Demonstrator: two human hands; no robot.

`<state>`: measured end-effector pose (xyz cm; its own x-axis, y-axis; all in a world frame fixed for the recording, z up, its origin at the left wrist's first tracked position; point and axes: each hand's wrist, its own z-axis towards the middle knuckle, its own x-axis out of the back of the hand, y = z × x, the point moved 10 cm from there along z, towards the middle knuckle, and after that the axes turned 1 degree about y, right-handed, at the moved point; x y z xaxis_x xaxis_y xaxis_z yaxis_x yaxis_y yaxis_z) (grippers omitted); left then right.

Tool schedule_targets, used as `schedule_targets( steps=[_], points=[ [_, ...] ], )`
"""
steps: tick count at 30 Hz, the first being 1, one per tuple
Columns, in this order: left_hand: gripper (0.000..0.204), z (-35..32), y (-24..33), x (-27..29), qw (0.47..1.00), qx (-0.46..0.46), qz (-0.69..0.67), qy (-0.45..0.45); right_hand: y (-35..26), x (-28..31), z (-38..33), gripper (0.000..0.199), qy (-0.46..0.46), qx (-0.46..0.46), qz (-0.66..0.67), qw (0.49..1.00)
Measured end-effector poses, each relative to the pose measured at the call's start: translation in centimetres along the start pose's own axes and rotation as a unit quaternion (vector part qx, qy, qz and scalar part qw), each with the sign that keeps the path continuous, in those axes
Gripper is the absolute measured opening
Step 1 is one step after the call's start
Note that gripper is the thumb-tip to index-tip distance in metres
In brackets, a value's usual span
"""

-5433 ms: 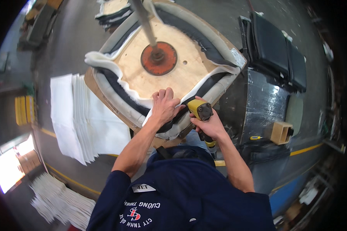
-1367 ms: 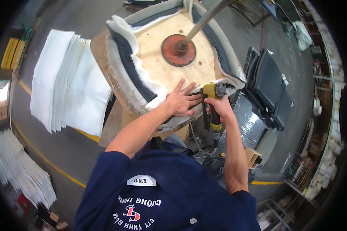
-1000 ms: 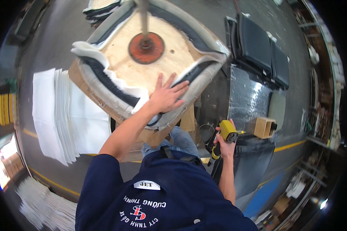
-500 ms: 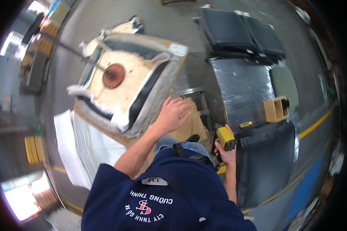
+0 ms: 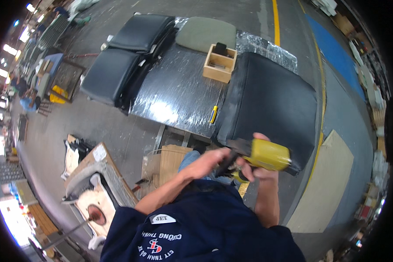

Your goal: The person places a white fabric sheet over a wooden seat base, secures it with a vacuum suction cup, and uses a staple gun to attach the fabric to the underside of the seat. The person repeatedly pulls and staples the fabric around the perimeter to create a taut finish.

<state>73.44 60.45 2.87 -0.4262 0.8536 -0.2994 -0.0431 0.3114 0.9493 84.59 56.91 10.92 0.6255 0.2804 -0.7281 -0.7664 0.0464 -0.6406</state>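
In front of my chest I hold a yellow and black staple gun (image 5: 270,155), its yellow body tilted to the right. My right hand (image 5: 263,174) is wrapped round it from below, partly hidden by the tool. The fingers of my left hand (image 5: 207,162) close on its black part at the left end. Just beyond both hands lies a large black padded cushion (image 5: 275,100) on the table. A yellow utility knife (image 5: 213,114) rests beside the cushion's left edge.
The plastic-wrapped table (image 5: 174,94) bears a small wooden box (image 5: 218,72), a grey-green pad (image 5: 207,32) and black cushions (image 5: 111,74) at its left end. At lower left stands an upholstered frame (image 5: 126,187) with a red disc (image 5: 96,214). Cardboard (image 5: 172,163) lies between.
My view has turned right, from the upholstered frame toward the table. My left hand, earlier empty and spread, has come over to the staple gun, which is now in front of my chest.
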Motion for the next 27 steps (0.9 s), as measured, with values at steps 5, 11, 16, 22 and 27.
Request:
schedule_targets(
  steps=[5, 11, 16, 22, 27],
  points=[
    [0.061, 8.6, 1.4, -8.9, 0.942, -0.01, -0.094, -0.323, -7.4, 2.2, -4.0, 0.103, 0.072, 0.191, 0.0, 0.979],
    [0.054, 11.5, -1.4, -9.3, 0.919, -0.054, -0.086, -0.382, -8.9, 6.6, -12.6, 0.11, 0.257, 0.286, -0.023, 0.923],
    [0.035, 18.5, -12.1, 11.5, 0.99, 0.123, -0.04, -0.057, -8.5, 8.2, -16.6, 0.115, 0.544, 0.194, -0.161, 0.801],
    [0.025, 32.8, -17.6, 38.2, 0.9, 0.099, 0.36, 0.224, 0.2, 8.3, -17.0, 0.096, 0.528, -0.25, -0.439, 0.683],
    [0.025, 45.0, -14.8, 41.2, 0.791, 0.027, 0.591, 0.156, 10.8, 6.0, -24.2, 0.094, 0.699, -0.312, -0.371, 0.526]
  ],
)
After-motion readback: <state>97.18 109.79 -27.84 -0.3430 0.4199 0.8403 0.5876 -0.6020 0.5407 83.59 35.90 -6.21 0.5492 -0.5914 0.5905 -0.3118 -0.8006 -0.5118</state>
